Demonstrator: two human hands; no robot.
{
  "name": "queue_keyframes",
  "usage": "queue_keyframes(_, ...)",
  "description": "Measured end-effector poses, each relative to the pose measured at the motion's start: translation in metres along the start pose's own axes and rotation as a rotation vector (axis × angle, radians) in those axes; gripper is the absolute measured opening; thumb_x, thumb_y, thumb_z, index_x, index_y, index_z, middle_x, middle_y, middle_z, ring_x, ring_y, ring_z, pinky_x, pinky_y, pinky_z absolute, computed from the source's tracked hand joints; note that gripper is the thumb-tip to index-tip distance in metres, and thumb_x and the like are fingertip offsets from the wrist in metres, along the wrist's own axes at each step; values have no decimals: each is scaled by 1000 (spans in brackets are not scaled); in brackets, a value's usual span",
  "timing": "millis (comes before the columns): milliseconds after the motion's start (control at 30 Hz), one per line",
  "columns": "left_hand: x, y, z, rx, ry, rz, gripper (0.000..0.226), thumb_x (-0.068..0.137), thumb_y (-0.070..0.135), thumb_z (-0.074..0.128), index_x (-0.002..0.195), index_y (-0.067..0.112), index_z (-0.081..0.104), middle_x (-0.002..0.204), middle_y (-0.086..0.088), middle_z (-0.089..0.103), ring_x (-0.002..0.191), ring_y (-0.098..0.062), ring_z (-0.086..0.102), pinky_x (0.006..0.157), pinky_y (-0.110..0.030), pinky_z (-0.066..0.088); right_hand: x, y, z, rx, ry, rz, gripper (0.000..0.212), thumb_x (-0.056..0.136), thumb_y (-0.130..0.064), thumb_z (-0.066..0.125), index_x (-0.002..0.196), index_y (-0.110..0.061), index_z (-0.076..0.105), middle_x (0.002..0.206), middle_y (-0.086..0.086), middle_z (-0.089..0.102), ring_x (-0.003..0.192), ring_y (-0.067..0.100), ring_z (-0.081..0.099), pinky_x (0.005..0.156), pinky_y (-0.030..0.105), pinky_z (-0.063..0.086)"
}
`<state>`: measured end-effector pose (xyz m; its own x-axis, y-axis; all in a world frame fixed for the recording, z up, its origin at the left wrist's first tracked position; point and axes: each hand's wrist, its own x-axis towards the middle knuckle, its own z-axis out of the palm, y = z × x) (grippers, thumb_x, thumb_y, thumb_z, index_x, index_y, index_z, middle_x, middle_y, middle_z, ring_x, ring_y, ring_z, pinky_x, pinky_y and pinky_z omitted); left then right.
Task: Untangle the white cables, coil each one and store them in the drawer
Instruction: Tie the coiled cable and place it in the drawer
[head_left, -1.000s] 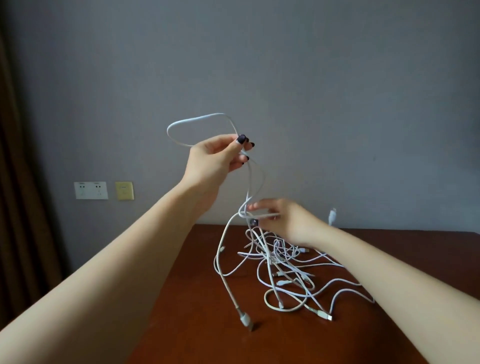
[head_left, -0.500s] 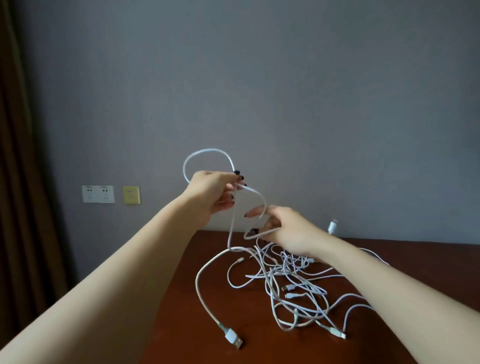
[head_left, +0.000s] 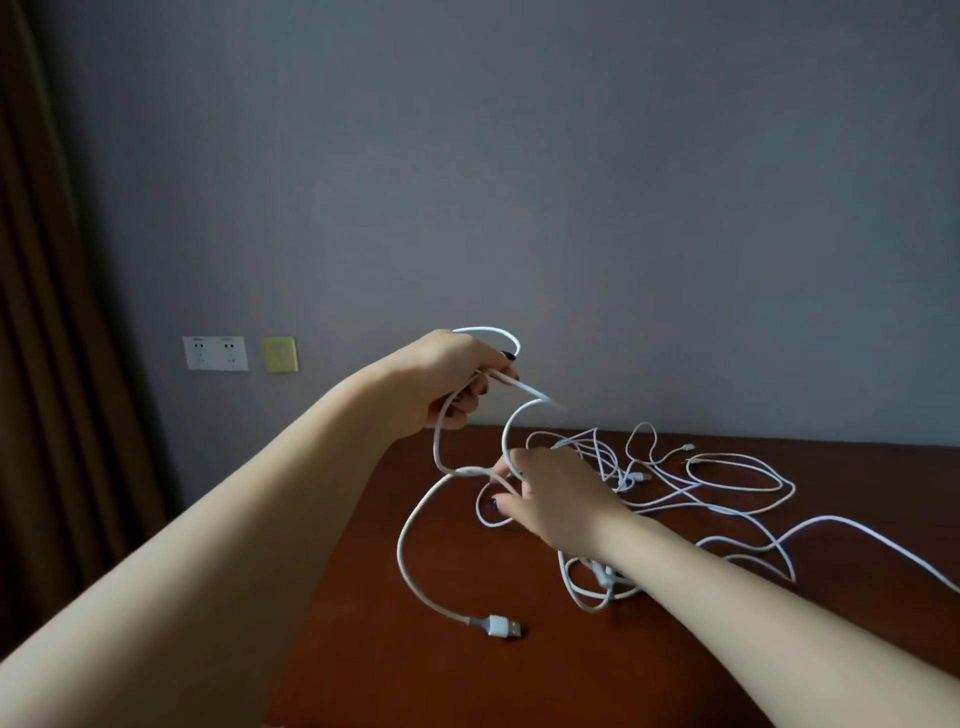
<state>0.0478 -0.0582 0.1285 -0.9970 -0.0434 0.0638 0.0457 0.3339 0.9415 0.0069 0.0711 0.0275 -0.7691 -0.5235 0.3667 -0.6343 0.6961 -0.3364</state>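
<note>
Softly: limp cable half free

Light, limp, slick, the thick white cable (head_left: 399, 545) likely handles best by its loops. The left hand (head_left: 457, 379) grips a coil above the desk (head_left: 395, 675); the right hand (head_left: 556, 499) pinches a strand beside the tangle (head_left: 691, 486). Its free end lies nearer the person, USB plug (head_left: 500, 626) pointing right.

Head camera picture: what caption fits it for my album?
Left hand and right hand grip a white cable beside the tangle on a brown table.
</note>
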Motion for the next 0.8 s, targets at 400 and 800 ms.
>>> queue_keyframes(400, -17, -7, -37, 417, -58, 7, 26, 89, 19, 61, 69, 4, 67, 47, 0, 26, 38, -12, 21, 39, -16, 18, 19, 10, 13, 50, 116, 7, 19, 83, -16, 58, 66, -21, 64, 55, -8, 56, 59, 15, 51, 64, 28, 42)
queue_keyframes(800, -4, -74, -18, 946, 166, 447, 20, 85, 33, 64, 103, 27, 56, 62, 8, 51, 68, -22, 56, 69, -38, 53, 9, 19, -33, 226, -81, -35, 10, 92, -24, 61, 85, -19, 66, 66, -2, 56, 57, 10, 43, 54, 20, 34)
